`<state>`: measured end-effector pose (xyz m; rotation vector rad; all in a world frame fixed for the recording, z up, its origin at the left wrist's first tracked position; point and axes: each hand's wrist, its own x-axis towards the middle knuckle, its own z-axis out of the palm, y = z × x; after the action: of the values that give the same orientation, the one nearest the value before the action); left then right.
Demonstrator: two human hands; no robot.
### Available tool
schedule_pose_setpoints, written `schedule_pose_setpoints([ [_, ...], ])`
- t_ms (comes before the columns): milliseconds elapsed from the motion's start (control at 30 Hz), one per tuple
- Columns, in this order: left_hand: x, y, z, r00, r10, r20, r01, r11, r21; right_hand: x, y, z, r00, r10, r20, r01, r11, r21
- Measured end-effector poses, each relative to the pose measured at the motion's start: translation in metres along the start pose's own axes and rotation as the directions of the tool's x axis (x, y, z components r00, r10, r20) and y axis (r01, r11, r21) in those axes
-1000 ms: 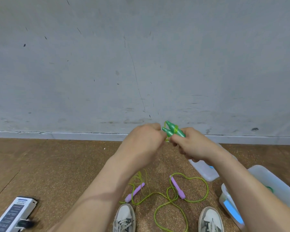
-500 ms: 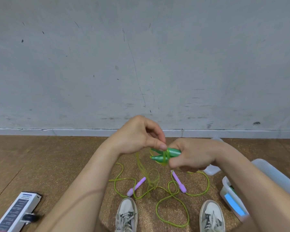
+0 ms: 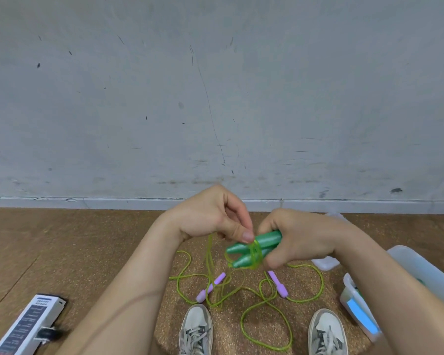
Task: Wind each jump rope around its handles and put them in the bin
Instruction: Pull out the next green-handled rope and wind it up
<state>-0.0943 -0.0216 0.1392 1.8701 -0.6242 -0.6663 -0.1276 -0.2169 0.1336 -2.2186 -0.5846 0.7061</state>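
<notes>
Winding step; green handles (image 3: 254, 245) clenched in right hand (image 3: 300, 242) above the floor, cord (image 3: 210, 253) pinched by left hand (image 3: 210, 219) just beside. Next: more taut turns; then into bin (image 3: 410, 262) at right.

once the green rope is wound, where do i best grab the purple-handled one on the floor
Take it by its rigid handles, the left purple handle and the right purple handle, each from above with fingers across its middle. They lie flat and apart on the floor. The yellow-green cord between them is limp and looped, so it would only trail.
</notes>
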Motion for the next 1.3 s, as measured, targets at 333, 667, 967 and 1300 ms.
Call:
schedule_pose_setpoints([
  [333, 0.037, -0.012, 0.022, 0.935, -0.073, -0.347, -0.181, 0.744, -0.643, 0.009, -0.005, 0.004, 0.957, -0.002, -0.289, 0.198, 0.733, 0.65],
  [667, 0.031, -0.017, 0.031, 0.907, 0.095, -0.41, 0.139, 0.852, 0.504, 0.026, 0.014, 0.0, 0.758, 0.334, -0.56, -0.003, 0.861, 0.508],
  [967, 0.016, -0.002, 0.029, 0.893, 0.235, -0.382, 0.221, 0.512, 0.83, 0.039, 0.017, 0.007, 0.62, 0.174, -0.765, -0.379, 0.92, -0.097],
  [1300, 0.013, 0.0, 0.015, 0.901, 0.119, -0.416, 0.093, 0.886, 0.455, 0.036, 0.001, 0.015, 0.921, 0.195, -0.337, -0.326, 0.859, -0.395],
])
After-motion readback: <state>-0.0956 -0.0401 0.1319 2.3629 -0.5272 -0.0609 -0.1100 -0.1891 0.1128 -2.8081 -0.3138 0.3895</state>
